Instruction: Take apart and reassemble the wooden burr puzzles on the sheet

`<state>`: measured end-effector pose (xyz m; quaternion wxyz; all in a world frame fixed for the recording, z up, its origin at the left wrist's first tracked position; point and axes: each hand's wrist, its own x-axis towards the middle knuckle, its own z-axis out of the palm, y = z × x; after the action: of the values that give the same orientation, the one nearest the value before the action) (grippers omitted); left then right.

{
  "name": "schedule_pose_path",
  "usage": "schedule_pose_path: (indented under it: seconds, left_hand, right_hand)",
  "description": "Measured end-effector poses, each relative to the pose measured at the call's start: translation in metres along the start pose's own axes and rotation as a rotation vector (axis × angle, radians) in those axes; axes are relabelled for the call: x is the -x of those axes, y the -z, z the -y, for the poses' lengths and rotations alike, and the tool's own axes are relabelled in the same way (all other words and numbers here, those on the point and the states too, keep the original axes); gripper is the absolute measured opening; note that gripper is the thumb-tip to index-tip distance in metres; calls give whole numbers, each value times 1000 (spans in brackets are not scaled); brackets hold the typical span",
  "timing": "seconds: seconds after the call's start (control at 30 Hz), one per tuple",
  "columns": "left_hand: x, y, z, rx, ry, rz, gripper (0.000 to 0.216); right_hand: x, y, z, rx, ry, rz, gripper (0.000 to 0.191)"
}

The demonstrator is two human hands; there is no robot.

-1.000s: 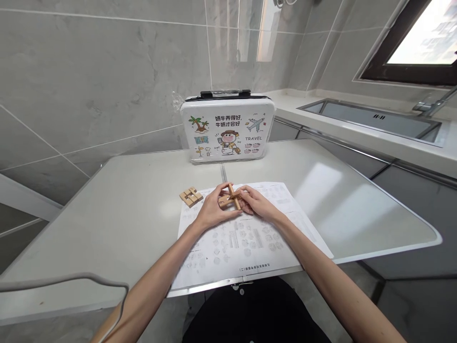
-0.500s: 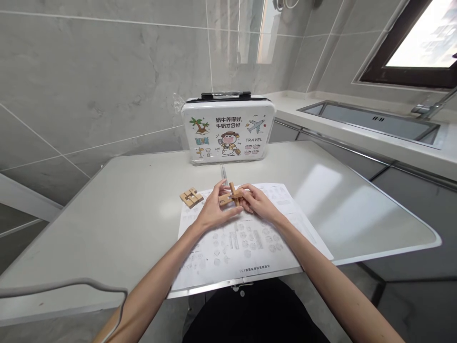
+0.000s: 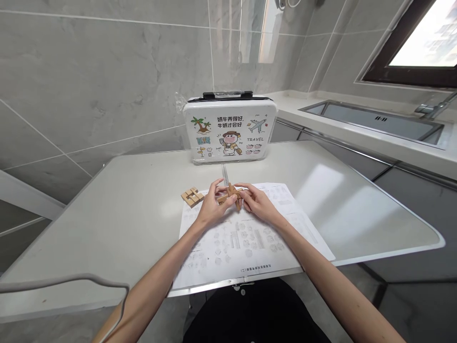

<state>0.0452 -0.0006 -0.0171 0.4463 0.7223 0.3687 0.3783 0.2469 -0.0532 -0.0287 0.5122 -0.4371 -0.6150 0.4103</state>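
Note:
Between my two hands, above the printed sheet, are several crossed wooden puzzle pieces (image 3: 234, 192), one bar standing out toward me at a slant. My left hand (image 3: 213, 206) grips them from the left, its thumb pressed on the near side and its fingers behind. My right hand (image 3: 258, 202) pinches the pieces from the right with curled fingers. How the bars fit together is partly hidden by the fingers. Left of my left hand lies a flat group of wooden puzzle pieces (image 3: 187, 199), set side by side with a gap in the middle.
A paper sheet (image 3: 228, 255) with printed diagrams covers the near middle of the folding table (image 3: 143, 190). At the back stands a white cartoon case (image 3: 210, 131) in plastic wrap. A grey cable (image 3: 71, 281) crosses the lower left; a sink (image 3: 371, 121) is at the right.
The wooden pieces in my hands have been turned, and the slanted bar now points more toward me. My left thumb has closed in against them. The flat group stays put.

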Motion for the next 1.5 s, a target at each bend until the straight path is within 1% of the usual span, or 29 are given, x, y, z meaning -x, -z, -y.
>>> schedule_pose_path:
  seconds: [0.1, 0.2, 0.3, 0.37, 0.43, 0.57, 0.67, 0.77, 0.9, 1.07, 1.33, 1.5]
  left_hand:
    - [-3, 4, 0, 37, 1, -57, 67]
    - [-7, 8, 2, -6, 7, -189, 66]
    - [-11, 13, 5, -176, -4, -354, 70]
    - [-13, 16, 7, -367, -27, -393, 80]
    - [-14, 20, 9, -534, -41, -373, 84]
    - [-14, 29, 10, -728, -84, -324, 70]
    - [-13, 35, 11, -853, -139, -279, 65]
    - [-13, 43, 12, -918, -133, -236, 62]
    - [-13, 55, 17, -935, -87, -182, 65]
    - [-14, 70, 25, -898, -45, -103, 66]
    - [-11, 87, 38, -835, -84, -30, 69]
    - [-6, 100, 42, -799, -92, 36, 70]
  right_hand:
    - [1, -1, 1, 13, -28, 10, 42]
    - [1, -1, 3, 8, -49, 7, 35]
    - [-1, 1, 0, -21, -70, -26, 39]
    - [-4, 4, -5, -52, -95, -78, 44]
    - [-7, 7, -11, -84, -121, -147, 49]
    - [-13, 13, -21, -152, -172, -253, 55]
    - [-15, 15, -24, -193, -189, -294, 57]
    - [-14, 15, -24, -215, -197, -299, 57]
    - [-13, 15, -24, -231, -199, -285, 57]
    - [-14, 16, -26, -245, -198, -273, 56]
    - [-13, 17, -25, -248, -199, -258, 57]
    - [-13, 16, -24, -245, -203, -255, 58]
